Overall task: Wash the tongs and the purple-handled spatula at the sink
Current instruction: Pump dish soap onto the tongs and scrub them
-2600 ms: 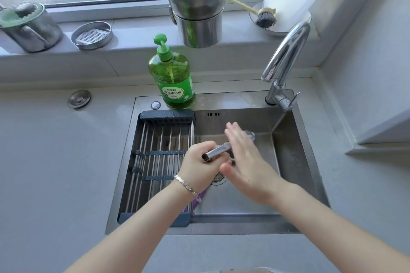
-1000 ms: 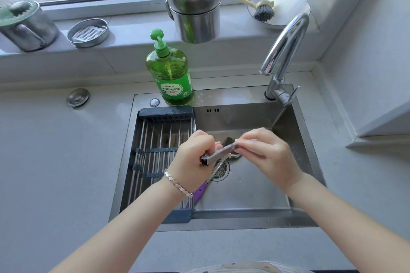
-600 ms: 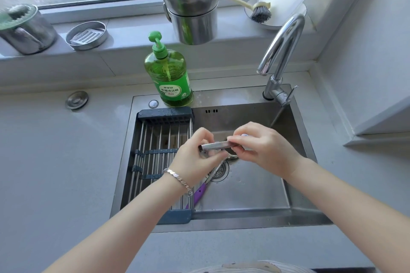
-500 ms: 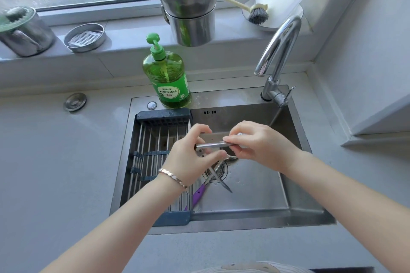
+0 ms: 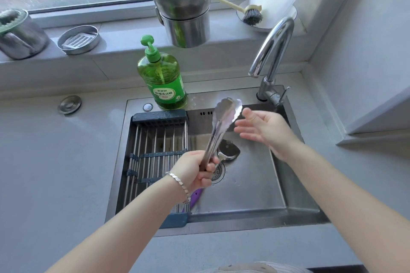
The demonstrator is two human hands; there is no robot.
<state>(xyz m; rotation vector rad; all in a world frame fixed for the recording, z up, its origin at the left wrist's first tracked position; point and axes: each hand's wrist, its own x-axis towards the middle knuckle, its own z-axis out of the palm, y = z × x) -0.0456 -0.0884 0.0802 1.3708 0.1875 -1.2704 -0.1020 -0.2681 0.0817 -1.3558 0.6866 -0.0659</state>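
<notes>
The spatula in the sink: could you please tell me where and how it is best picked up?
Probably by its purple handle, coming from above on the near side: the spatula lies flat in the sink, handle toward the near rim. The open right hand is free; the left hand grips the tongs.

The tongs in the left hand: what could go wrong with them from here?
1. The left hand grips the tongs only at the handle end, and the right hand is open beside them. If they are wet, they could slip and fall onto the spatula in the sink.
2. Their scalloped tips rise near the soap bottle and the tap; a careless swing might knock the bottle over.
</notes>
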